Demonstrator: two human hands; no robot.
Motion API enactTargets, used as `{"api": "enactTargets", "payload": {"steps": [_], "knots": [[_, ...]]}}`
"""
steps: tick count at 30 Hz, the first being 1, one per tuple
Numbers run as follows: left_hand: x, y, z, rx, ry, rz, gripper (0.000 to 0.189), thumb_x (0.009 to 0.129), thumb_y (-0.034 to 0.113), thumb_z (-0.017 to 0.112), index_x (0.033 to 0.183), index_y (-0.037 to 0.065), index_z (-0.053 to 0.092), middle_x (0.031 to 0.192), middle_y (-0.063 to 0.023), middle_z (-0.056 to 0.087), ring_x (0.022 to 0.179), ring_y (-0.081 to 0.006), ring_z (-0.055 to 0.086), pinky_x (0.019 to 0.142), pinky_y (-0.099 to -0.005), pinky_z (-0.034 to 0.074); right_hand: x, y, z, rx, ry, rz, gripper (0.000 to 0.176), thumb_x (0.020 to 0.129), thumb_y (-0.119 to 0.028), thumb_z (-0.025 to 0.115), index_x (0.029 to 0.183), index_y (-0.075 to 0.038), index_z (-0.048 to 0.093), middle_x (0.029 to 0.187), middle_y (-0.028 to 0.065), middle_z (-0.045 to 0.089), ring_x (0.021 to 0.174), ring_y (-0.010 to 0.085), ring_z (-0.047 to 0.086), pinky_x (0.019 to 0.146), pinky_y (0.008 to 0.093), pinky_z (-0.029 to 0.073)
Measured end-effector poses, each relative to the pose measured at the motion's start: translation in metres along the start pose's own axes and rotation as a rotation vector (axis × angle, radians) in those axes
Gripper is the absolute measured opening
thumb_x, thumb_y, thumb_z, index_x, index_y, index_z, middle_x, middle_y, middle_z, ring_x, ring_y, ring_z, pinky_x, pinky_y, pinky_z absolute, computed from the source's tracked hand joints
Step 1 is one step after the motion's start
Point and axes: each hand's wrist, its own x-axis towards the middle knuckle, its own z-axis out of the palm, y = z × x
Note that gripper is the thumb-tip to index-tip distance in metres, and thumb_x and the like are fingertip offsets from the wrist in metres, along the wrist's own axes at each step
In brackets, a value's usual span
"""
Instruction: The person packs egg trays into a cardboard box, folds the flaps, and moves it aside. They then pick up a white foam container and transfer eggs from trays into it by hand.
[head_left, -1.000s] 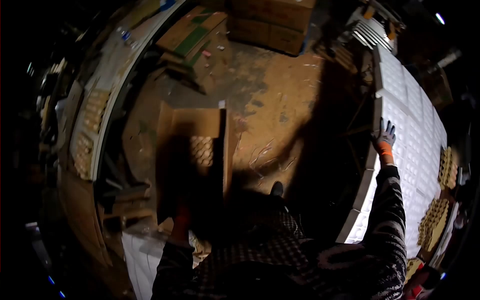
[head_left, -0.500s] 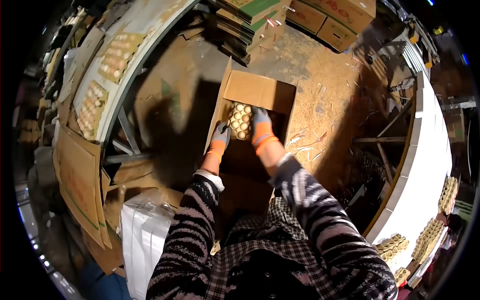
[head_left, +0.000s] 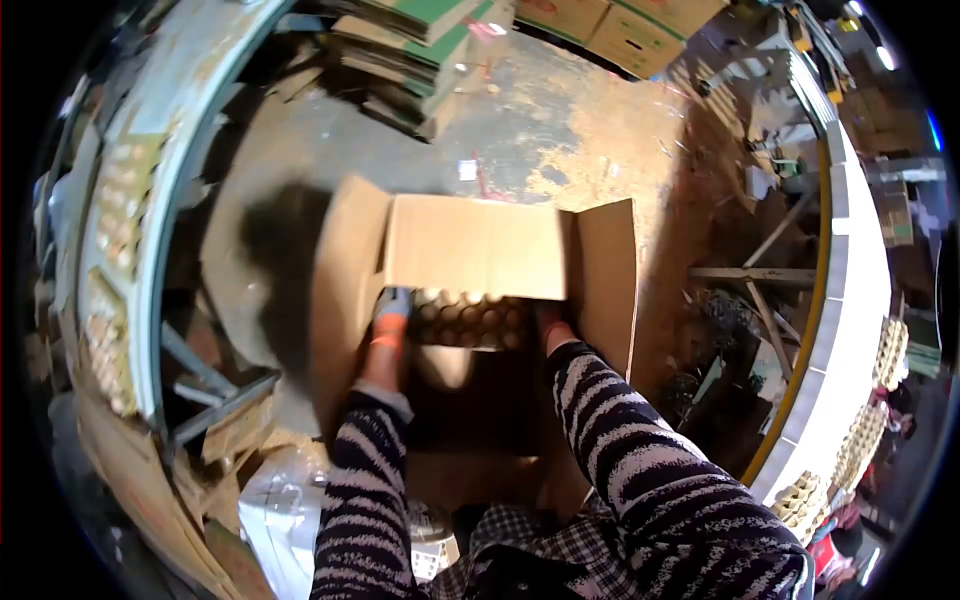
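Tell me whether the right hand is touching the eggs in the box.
Cannot tell. The head view shows the right hand beside the eggs inside the box, but shadow hides the fingertips and any contact or gap.

Flattened cardboard (head_left: 425,65) lies stacked beyond the left hand (head_left: 392,315); cartons (head_left: 638,40) (some with red print) stand farther ahead. A white bundle (head_left: 282,525) sits behind the left hand, a brace (head_left: 745,274) right of the right hand (head_left: 550,324).

Black-and-pale striped sleeves, pale cuffs, checked apron, grey-and-orange gloves (head_left: 388,325).
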Motion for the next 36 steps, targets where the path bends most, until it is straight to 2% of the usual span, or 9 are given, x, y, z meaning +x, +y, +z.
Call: {"api": "enactTargets", "payload": {"steps": [2, 6, 11, 19, 26, 31, 33, 35, 36], "knots": [[0.020, -0.009, 0.007, -0.034, -0.103, -0.079, 0.050, 0.100, 0.036, 0.044, 0.136, 0.001, 0.047, 0.133, -0.0201, 0.056, 0.125, -0.0318, 0.052, 0.103, -0.0408, 0.042, 0.006, 0.020, -0.002, 0.030, -0.042, 0.029, 0.043, 0.098, -0.037, 0.044, 0.116, -0.003, 0.064, 0.118, 0.0226, 0.063, 0.112, 0.0359, 0.059, 0.095, 0.0411, 0.045], [0.051, -0.032, 0.027, -0.083, -0.153, -0.062, 0.050, 0.100, 0.035, 0.044, 0.136, 0.001, 0.046, 0.134, -0.0197, 0.055, 0.126, -0.0316, 0.052, 0.104, -0.0409, 0.042, -0.001, 0.050, -0.004, 0.088, -0.074, 0.089, 0.043, 0.098, -0.037, 0.044, 0.117, -0.004, 0.064, 0.118, 0.0207, 0.063, 0.112, 0.0344, 0.059, 0.096, 0.0408, 0.045], [0.049, -0.065, 0.049, -0.122, -0.175, -0.081, 0.050, 0.101, 0.035, 0.044, 0.137, 0.001, 0.045, 0.135, -0.0192, 0.053, 0.126, -0.0314, 0.051, 0.104, -0.0410, 0.042, -0.008, 0.058, 0.009, 0.162, -0.099, 0.137, 0.043, 0.099, -0.038, 0.043, 0.117, -0.006, 0.064, 0.119, 0.0185, 0.063, 0.112, 0.0326, 0.058, 0.096, 0.0404, 0.044], [0.025, -0.082, 0.063, -0.164, -0.161, -0.111, 0.049, 0.101, 0.034, 0.043, 0.139, 0.002, 0.042, 0.137, -0.0183, 0.051, 0.127, -0.0310, 0.050, 0.105, -0.0412, 0.041, -0.011, 0.046, 0.032, 0.271, -0.140, 0.110, 0.042, 0.099, -0.039, 0.043, 0.118, -0.008, 0.064, 0.120, 0.0149, 0.063, 0.111, 0.0295, 0.058, 0.098, 0.0397, 0.043], [-0.022, -0.084, 0.061, -0.298, -0.126, -0.093, 0.049, 0.102, 0.033, 0.042, 0.140, 0.002, 0.040, 0.139, -0.0176, 0.048, 0.127, -0.0307, 0.049, 0.105, -0.0413, 0.041, -0.039, 0.039, 0.011, 0.354, -0.144, 0.034, 0.042, 0.100, -0.040, 0.042, 0.119, -0.010, 0.063, 0.120, 0.0117, 0.063, 0.111, 0.0269, 0.057, 0.099, 0.0391, 0.042], [-0.086, -0.074, 0.029, -0.469, -0.128, -0.078, 0.049, 0.102, 0.032, 0.041, 0.140, 0.002, 0.038, 0.141, -0.0171, 0.047, 0.128, -0.0305, 0.048, 0.105, -0.0415, 0.041, -0.087, 0.027, -0.029, 0.387, -0.084, -0.049, 0.042, 0.100, -0.041, 0.042, 0.120, -0.011, 0.063, 0.121, 0.0094, 0.064, 0.111, 0.0250, 0.057, 0.099, 0.0387, 0.041], [-0.115, -0.062, 0.012, -0.533, -0.121, -0.072, 0.049, 0.102, 0.032, 0.041, 0.141, 0.002, 0.037, 0.141, -0.0169, 0.046, 0.128, -0.0304, 0.048, 0.106, -0.0415, 0.041, -0.122, 0.028, -0.045, 0.270, -0.029, -0.086, 0.043, 0.100, -0.041, 0.043, 0.121, -0.009, 0.063, 0.117, 0.0124, 0.065, 0.109, 0.0278, 0.058, 0.098, 0.0382, 0.042], [-0.148, -0.051, -0.012, -0.588, -0.111, -0.062, 0.049, 0.102, 0.032, 0.041, 0.141, 0.002, 0.037, 0.142, -0.0167, 0.045, 0.128, -0.0303, 0.048, 0.106, -0.0415, 0.041, -0.152, 0.019, -0.056, 0.376, -0.004, -0.146, 0.043, 0.100, -0.040, 0.044, 0.121, -0.008, 0.063, 0.117, 0.0141, 0.065, 0.109, 0.0287, 0.059, 0.098, 0.0381, 0.042], [-0.165, -0.045, -0.025, -0.607, -0.106, -0.049, 0.049, 0.102, 0.032, 0.041, 0.141, 0.002, 0.037, 0.142, -0.0166, 0.045, 0.128, -0.0302, 0.048, 0.106, -0.0416, 0.041, -0.167, 0.008, -0.077, 0.347, -0.054, -0.042, 0.045, 0.101, -0.040, 0.043, 0.122, -0.007, 0.063, 0.118, 0.0141, 0.065, 0.110, 0.0282, 0.059, 0.098, 0.0383, 0.042]]}}
